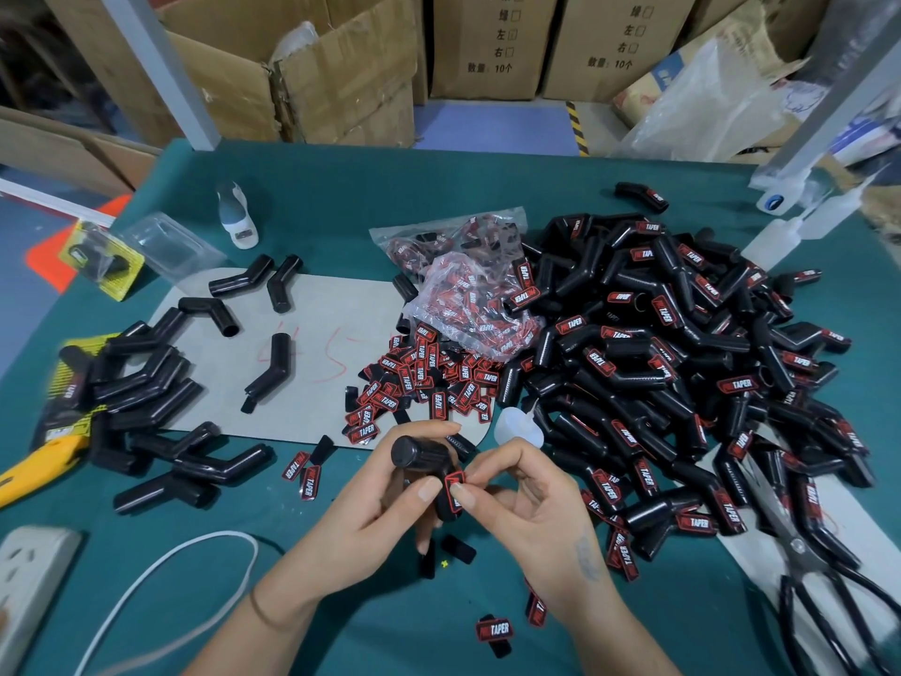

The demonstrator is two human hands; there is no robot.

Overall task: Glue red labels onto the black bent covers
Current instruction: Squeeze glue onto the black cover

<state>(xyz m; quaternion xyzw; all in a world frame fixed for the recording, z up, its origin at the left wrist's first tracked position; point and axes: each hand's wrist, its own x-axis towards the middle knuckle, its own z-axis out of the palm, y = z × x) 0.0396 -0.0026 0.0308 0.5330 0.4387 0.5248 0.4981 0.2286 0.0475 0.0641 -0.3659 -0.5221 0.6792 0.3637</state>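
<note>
— What's she working on, down there at the near edge of the green table (487,187)?

— One black bent cover (429,468). Her left hand (385,505) is gripping it, fingers wrapping round the barrel, capped end pointing up at us. Her right hand (531,500) is pinching a red label (454,480) between thumb and fingertip and pressing it against the cover's side.

— Tricky stuff to handle?

— I'd guess not. The cover is looking light and rubbery, probably giving a little under a squeeze, so holding it round the straight part near the bend seems sensible. The label is small, thin and likely floppy; taking it by the edges is keeping fingers off whatever glue is underneath.

— Is there glue on it?

— Can't tell. The back of the label is hidden, and her fingers are covering most of the lower leg of the cover. The squeeze bottle (518,426) is lying just beyond her hands, its nozzle lost among the labelled pile (682,363).

— And the rest?

— Loose labels (424,383) are spilling from a bag (468,295) in the middle, plain covers (146,383) are waiting on the left. The scissors (804,553) at the right are blurring out toward the frame edge.
</note>
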